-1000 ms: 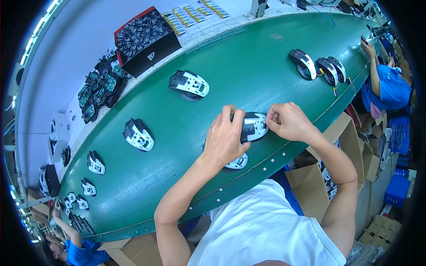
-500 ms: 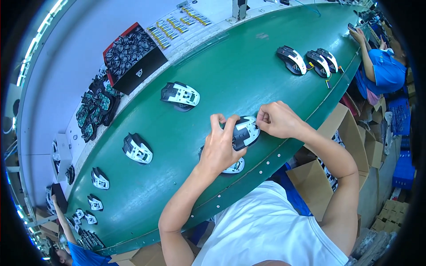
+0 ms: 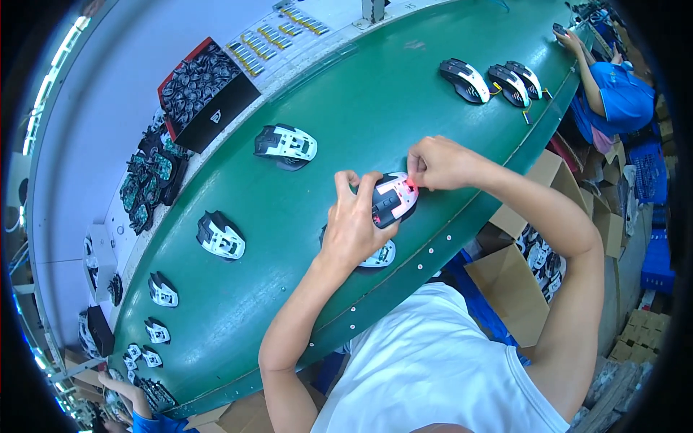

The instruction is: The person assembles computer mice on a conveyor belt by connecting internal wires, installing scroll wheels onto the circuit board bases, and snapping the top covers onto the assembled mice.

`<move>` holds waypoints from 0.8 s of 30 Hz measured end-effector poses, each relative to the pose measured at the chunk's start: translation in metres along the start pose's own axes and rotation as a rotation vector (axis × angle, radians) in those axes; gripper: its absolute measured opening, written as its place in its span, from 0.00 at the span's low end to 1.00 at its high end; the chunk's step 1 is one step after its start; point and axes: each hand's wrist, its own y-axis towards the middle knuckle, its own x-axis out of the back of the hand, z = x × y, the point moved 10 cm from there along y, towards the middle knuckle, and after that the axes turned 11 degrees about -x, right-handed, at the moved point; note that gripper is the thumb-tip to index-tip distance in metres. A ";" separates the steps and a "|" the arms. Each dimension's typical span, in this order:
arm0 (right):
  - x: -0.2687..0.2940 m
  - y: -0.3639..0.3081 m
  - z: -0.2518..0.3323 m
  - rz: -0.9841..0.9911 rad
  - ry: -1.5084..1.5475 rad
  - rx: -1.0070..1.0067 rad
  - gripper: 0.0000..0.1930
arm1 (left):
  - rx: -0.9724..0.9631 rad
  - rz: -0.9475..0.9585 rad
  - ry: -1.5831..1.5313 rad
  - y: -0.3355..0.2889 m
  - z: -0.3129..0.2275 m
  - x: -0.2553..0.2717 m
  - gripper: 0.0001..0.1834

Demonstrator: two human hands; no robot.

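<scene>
Left hand (image 3: pixel 351 220) closed around the left end of an open-topped black-and-white computer mouse (image 3: pixel 393 200) – fingers along its far side, thumb along the near side. Mouse sits just right of the palm, between thumb and fingers, over the green work surface (image 3: pixel 289 249); whether it touches that surface or is lifted, cannot tell. Its right end sticks out of the grip, angled up toward the right hand (image 3: pixel 437 164). Red light shows at that right end, plus a smaller red patch near the left fingers. Right hand's fingertips are bunched at the lit end, touching or almost so – cannot tell whether they pinch anything, contact spot is hidden. A second mouse (image 3: pixel 380 256) lies under and beside the left hand, partly covered by it, nearer the person's body. Another white-topped mouse (image 3: pixel 286 146) lies apart, up and left of the hands. Three black-and-white mice (image 3: pixel 465 81) lie grouped at upper right, thin wires beside them. Black box (image 3: pixel 216 117) of dark parts stands beyond the surface's far edge.
</scene>
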 end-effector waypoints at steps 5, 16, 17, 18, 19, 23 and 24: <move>-0.013 0.002 -0.022 0.242 0.251 -0.198 0.14 | 0.010 -0.002 -0.019 0.001 0.001 -0.001 0.37; -0.028 0.008 -0.031 0.352 0.477 -0.181 0.09 | 0.035 0.009 -0.023 0.000 0.004 -0.003 0.36; -0.028 0.008 -0.031 0.330 0.437 -0.190 0.09 | 0.062 0.021 -0.026 0.000 0.006 -0.004 0.37; -0.027 0.007 -0.028 0.310 0.396 -0.197 0.08 | 0.065 0.023 -0.027 0.000 0.005 -0.003 0.37; -0.027 0.006 -0.025 0.314 0.398 -0.198 0.08 | 0.072 0.028 -0.030 0.001 0.005 -0.002 0.37; -0.017 0.003 -0.009 0.246 0.184 -0.207 0.08 | 0.087 0.048 -0.031 0.003 0.006 -0.003 0.38; -0.015 0.002 -0.005 0.226 0.046 -0.191 0.08 | 0.084 0.052 -0.032 0.003 0.005 -0.003 0.38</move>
